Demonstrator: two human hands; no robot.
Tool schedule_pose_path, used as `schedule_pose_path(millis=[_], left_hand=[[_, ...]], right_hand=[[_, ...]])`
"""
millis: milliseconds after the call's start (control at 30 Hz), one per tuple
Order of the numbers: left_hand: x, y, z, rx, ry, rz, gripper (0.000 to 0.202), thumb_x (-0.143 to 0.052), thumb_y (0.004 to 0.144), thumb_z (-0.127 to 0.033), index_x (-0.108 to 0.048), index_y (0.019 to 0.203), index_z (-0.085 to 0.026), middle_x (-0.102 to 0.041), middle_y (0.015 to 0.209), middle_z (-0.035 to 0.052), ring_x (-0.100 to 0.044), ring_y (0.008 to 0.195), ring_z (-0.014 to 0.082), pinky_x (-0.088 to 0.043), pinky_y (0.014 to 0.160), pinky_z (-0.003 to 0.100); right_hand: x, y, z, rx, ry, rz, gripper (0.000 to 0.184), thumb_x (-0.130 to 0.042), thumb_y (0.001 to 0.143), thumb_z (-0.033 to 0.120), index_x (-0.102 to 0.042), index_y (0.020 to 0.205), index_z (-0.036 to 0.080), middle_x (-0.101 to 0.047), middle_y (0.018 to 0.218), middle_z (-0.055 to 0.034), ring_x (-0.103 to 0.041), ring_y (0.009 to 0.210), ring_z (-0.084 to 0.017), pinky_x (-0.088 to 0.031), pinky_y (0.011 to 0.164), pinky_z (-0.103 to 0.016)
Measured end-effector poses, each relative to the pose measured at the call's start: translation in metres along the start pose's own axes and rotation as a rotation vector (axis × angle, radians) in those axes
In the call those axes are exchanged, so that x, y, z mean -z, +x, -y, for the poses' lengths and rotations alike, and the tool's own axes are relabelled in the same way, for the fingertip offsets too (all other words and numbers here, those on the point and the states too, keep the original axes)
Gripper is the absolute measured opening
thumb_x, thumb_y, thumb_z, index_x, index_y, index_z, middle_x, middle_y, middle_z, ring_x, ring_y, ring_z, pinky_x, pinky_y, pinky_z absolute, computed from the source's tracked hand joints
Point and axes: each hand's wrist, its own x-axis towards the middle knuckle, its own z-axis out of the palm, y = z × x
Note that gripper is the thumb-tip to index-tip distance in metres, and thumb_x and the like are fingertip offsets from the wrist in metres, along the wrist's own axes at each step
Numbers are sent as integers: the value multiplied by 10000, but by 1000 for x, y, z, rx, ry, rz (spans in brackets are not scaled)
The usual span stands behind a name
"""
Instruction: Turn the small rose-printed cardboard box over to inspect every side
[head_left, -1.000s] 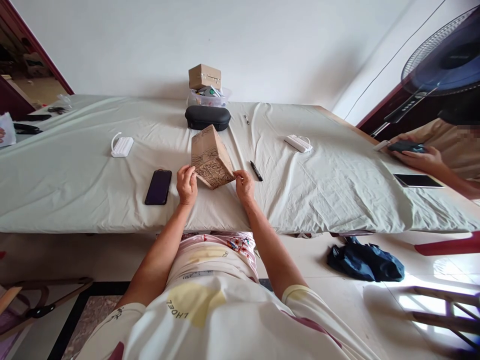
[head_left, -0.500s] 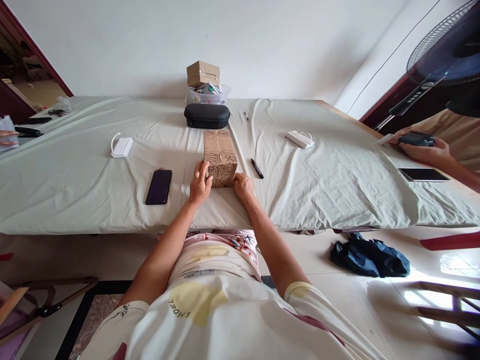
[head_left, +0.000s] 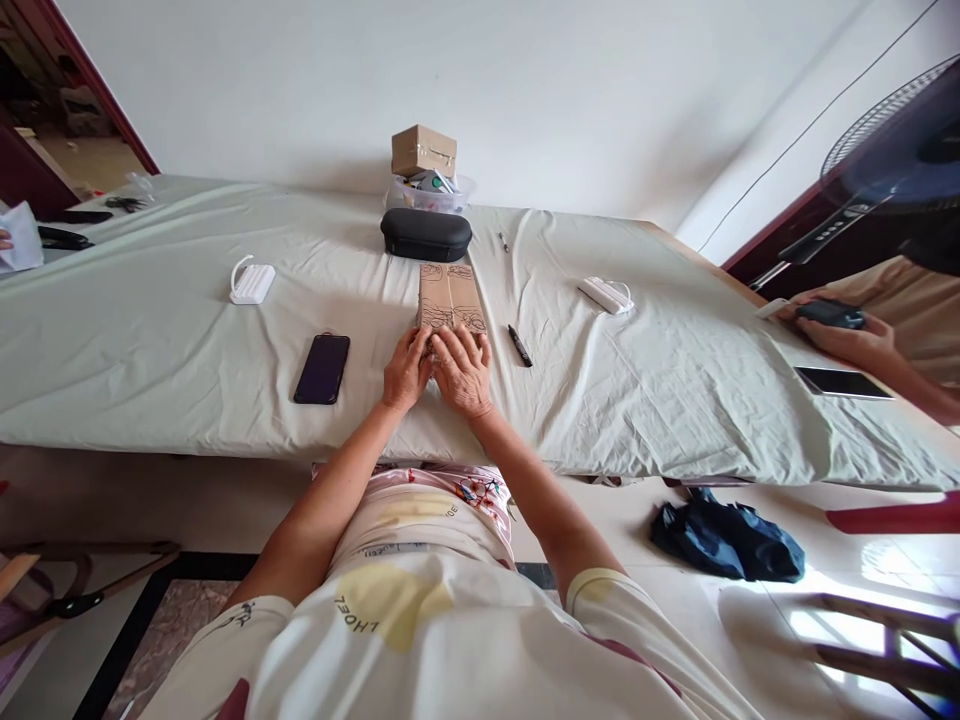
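Observation:
A brown carton (head_left: 451, 295) printed with black line drawings lies lengthwise on the sheet-covered table (head_left: 150, 340), looking flat. My left hand (head_left: 406, 368) rests at its near left corner, fingers stretched onto it. My right hand (head_left: 462, 370) lies flat, fingers spread, pressing on the carton's near end. The two hands touch side by side and hide that end. Neither hand grips anything.
A black phone (head_left: 322, 368) lies left of my hands and a black marker (head_left: 519, 345) right. Two white power banks (head_left: 253, 283) (head_left: 606, 295), a black case (head_left: 425, 234) and a tub topped by a small box (head_left: 424, 150) sit farther back. Another person's hand (head_left: 847, 335) holds a dark device at right.
The carton was held tilted up, then laid down on the table. Both hands have moved from its sides onto its near end and now press it flat.

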Motion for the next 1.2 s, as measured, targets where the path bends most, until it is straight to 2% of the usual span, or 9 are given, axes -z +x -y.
schedule_pose_path(millis=[100,233,467,567,700,900,1033,1100,1200], left_hand=[[1,0,1,21,-27,13,479,-412,1074,-442,-463,1500,-228,-544,1444,148,-557,1349,260,-517,1123,395],[2,0,0,39,-22,43,489,-413,1067,-438,-454,1515,-245,-536,1461,149,-557,1356,277,-533,1110,427],[2,-2,2,56,17,79,494,-429,1067,-410,-444,1526,-229,-515,1501,151,-536,1385,273,-521,1124,407],[0,-5,4,56,-11,95,511,-417,1070,-398,-413,1549,-220,-492,1530,162,-499,1430,274,-471,1180,419],[-1,-8,7,50,-34,110,537,-399,1071,-362,-347,1590,-234,-463,1573,150,-467,1466,267,-421,1227,434],[-1,-10,8,-3,-40,86,569,-425,1059,-295,-297,1610,-238,-473,1579,135,-482,1461,239,-466,1189,385],[-2,-12,12,129,-84,106,681,-504,1038,-319,-201,1637,-207,-579,1470,165,-609,1331,257,-553,1082,397],[-3,-13,15,181,-51,131,672,-552,1018,-339,-277,1614,-191,-626,1403,175,-654,1259,282,-574,1037,420],[-6,-15,20,180,40,189,581,-598,991,-350,-450,1525,-176,-645,1362,194,-673,1205,321,-568,1021,453]], right_hand=[[-4,3,7,15,-7,30,491,-397,1079,382,-496,1547,272,-516,1579,-76,-352,1544,-264,-106,1310,-523],[0,3,1,-46,47,26,480,-400,1075,351,-509,1535,271,-534,1561,-77,-371,1535,-262,-105,1315,-535],[6,-4,-26,-252,206,-115,470,-382,1049,305,-543,1488,246,-508,1544,-121,-376,1522,-295,-279,1280,-574],[1,-6,-32,-252,287,-154,485,-337,1052,303,-517,1496,223,-494,1528,-144,-397,1506,-276,-348,1264,-547],[-4,-6,-33,-236,307,-191,493,-314,1046,285,-498,1498,218,-478,1527,-141,-387,1513,-255,-356,1268,-523],[-7,-7,-35,-236,346,-188,513,-317,1018,239,-487,1501,217,-475,1535,-138,-386,1513,-260,-394,1245,-531],[-9,-8,-37,-270,357,-171,523,-345,1003,227,-474,1510,227,-460,1555,-135,-374,1518,-272,-471,1181,-532],[-9,-8,-37,-270,366,-174,527,-351,1003,224,-465,1518,230,-446,1567,-138,-370,1519,-275,-504,1147,-522],[-9,-9,-38,-272,344,-175,534,-342,1010,219,-452,1533,238,-435,1572,-136,-382,1511,-264,-516,1132,-509]])
